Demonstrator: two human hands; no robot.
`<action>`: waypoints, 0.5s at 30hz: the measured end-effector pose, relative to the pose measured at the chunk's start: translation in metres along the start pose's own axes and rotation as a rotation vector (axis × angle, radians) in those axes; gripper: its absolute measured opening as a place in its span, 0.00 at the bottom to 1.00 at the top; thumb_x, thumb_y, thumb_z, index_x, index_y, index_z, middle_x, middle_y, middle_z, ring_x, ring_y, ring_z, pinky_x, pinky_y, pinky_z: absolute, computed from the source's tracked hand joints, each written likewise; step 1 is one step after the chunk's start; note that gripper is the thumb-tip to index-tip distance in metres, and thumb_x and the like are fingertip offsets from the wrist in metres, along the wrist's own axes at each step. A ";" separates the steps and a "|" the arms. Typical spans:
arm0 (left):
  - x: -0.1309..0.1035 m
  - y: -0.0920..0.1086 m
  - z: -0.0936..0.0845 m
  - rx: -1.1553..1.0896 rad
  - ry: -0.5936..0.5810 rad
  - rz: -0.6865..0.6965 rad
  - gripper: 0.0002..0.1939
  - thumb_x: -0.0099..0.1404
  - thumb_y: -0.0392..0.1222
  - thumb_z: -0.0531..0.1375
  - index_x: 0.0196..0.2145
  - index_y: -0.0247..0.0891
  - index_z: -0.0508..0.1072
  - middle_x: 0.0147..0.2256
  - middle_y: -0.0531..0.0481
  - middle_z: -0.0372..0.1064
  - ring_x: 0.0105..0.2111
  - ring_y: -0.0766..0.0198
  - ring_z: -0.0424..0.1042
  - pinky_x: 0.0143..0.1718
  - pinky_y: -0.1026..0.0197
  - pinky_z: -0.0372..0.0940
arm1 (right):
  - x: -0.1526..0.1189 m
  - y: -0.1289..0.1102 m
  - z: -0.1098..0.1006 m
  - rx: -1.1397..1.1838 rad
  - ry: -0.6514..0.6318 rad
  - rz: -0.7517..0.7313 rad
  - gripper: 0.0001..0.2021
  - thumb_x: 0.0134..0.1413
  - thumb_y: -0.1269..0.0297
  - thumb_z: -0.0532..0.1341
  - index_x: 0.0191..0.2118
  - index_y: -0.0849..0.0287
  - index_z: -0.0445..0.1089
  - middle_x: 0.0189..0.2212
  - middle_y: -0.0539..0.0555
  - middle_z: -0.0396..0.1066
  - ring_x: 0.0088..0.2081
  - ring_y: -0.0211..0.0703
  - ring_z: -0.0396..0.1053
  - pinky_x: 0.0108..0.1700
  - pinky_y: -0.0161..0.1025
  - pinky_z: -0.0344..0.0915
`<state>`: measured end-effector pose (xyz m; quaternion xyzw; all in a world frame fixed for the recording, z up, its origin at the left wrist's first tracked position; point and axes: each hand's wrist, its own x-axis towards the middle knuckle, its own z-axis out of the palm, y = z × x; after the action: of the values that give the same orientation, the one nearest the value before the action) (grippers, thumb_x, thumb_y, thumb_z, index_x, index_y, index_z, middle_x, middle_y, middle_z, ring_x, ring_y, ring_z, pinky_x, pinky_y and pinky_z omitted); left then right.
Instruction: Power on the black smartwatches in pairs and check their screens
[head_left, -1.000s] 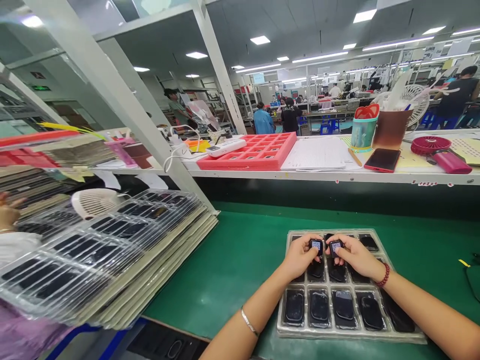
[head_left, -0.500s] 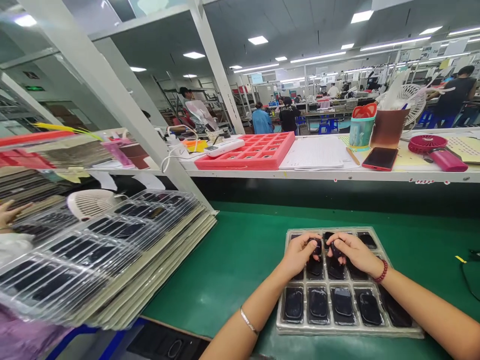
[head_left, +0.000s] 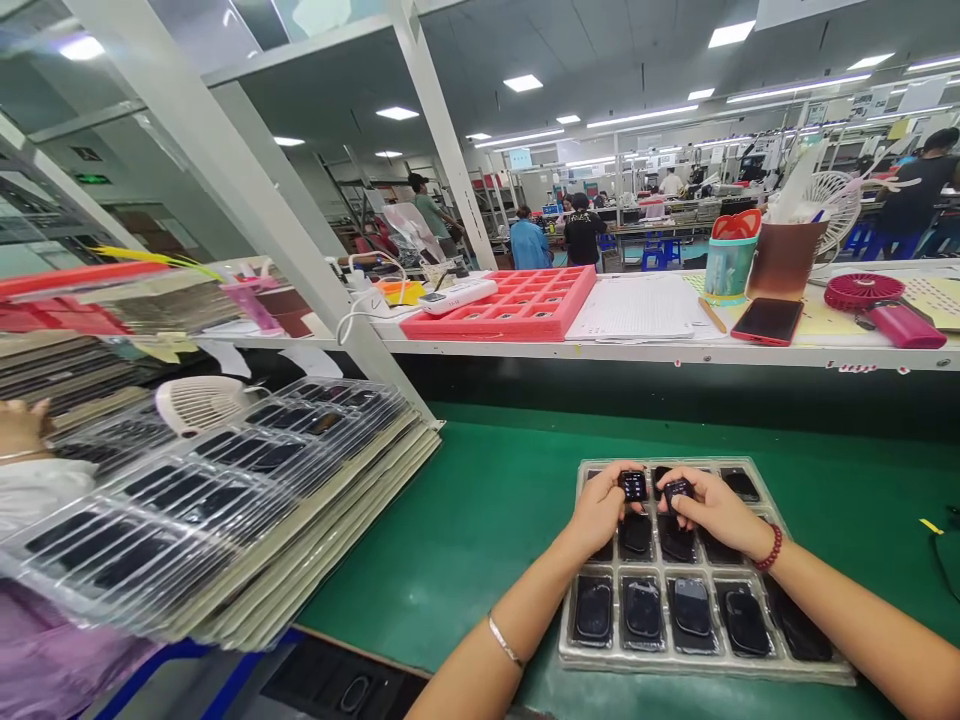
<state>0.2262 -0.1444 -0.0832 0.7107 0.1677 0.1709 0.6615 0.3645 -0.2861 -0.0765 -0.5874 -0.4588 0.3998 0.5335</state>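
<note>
A clear plastic tray (head_left: 600,658) with several compartments lies on the green mat, dark watch-like devices in its compartments. Over its upper left part, my left hand (head_left: 604,500) grips a small dark square watch face (head_left: 633,486) whose screen shows light marks. Close beside it, my right hand (head_left: 705,505) holds another dark watch face (head_left: 678,493) between thumb and fingers. The two pieces are a small gap apart. Part of the tray's back row is hidden behind my hands.
Stacked trays (head_left: 330,540) of dark devices lean at the left, near another person's hand (head_left: 22,430). A shelf (head_left: 622,352) behind carries a red foam tray (head_left: 517,310), papers, a phone (head_left: 766,321) and a small pink fan (head_left: 862,290).
My fingers have shifted, and both watch faces now show more fully, the left one with a lit screen. The other person's hand at the left has moved. The view has shifted slightly.
</note>
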 end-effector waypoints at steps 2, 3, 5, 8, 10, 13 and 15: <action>0.000 0.001 0.001 -0.014 0.008 0.026 0.19 0.53 0.29 0.52 0.43 0.37 0.66 0.35 0.49 0.70 0.28 0.68 0.69 0.27 0.68 0.61 | -0.001 -0.002 0.001 0.004 -0.010 0.002 0.13 0.50 0.66 0.57 0.44 0.58 0.62 0.34 0.53 0.70 0.26 0.37 0.66 0.29 0.37 0.65; 0.000 0.001 0.002 -0.013 0.007 0.045 0.18 0.52 0.29 0.53 0.42 0.37 0.66 0.35 0.49 0.70 0.29 0.68 0.69 0.29 0.67 0.63 | -0.001 -0.002 0.001 0.005 -0.016 -0.006 0.14 0.50 0.67 0.57 0.44 0.58 0.62 0.36 0.54 0.70 0.28 0.38 0.67 0.29 0.37 0.65; -0.001 0.001 0.003 -0.001 -0.001 0.074 0.16 0.52 0.30 0.56 0.40 0.35 0.66 0.33 0.49 0.70 0.29 0.67 0.68 0.31 0.65 0.63 | -0.002 -0.004 0.002 -0.004 -0.027 -0.029 0.15 0.50 0.68 0.56 0.46 0.58 0.62 0.39 0.55 0.69 0.31 0.39 0.68 0.30 0.36 0.65; -0.002 0.001 0.004 0.015 -0.002 0.072 0.14 0.53 0.31 0.56 0.39 0.35 0.66 0.31 0.49 0.69 0.28 0.67 0.67 0.30 0.65 0.63 | -0.002 -0.003 0.002 -0.020 -0.031 -0.040 0.16 0.50 0.70 0.54 0.48 0.58 0.62 0.40 0.55 0.69 0.32 0.39 0.68 0.31 0.36 0.66; -0.002 0.002 0.004 0.013 0.005 0.075 0.18 0.52 0.29 0.56 0.42 0.35 0.66 0.33 0.49 0.69 0.31 0.66 0.68 0.31 0.66 0.63 | -0.001 -0.002 0.002 -0.009 -0.037 -0.029 0.19 0.49 0.71 0.55 0.49 0.57 0.61 0.41 0.55 0.69 0.32 0.39 0.68 0.31 0.36 0.66; -0.002 0.004 0.003 -0.003 -0.007 0.070 0.17 0.54 0.33 0.57 0.43 0.35 0.66 0.33 0.48 0.70 0.30 0.66 0.68 0.30 0.66 0.63 | 0.000 0.001 0.001 0.007 -0.049 -0.020 0.18 0.51 0.68 0.56 0.49 0.57 0.62 0.40 0.54 0.70 0.31 0.39 0.69 0.31 0.36 0.66; -0.001 0.005 0.002 -0.025 -0.013 0.040 0.12 0.60 0.41 0.54 0.41 0.34 0.67 0.31 0.48 0.70 0.25 0.68 0.67 0.26 0.66 0.62 | 0.001 0.003 -0.001 0.027 -0.049 -0.017 0.15 0.55 0.61 0.54 0.47 0.57 0.64 0.38 0.55 0.71 0.30 0.40 0.69 0.30 0.37 0.65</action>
<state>0.2259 -0.1470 -0.0786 0.7066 0.1468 0.1815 0.6680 0.3659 -0.2855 -0.0790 -0.5664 -0.4711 0.4157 0.5334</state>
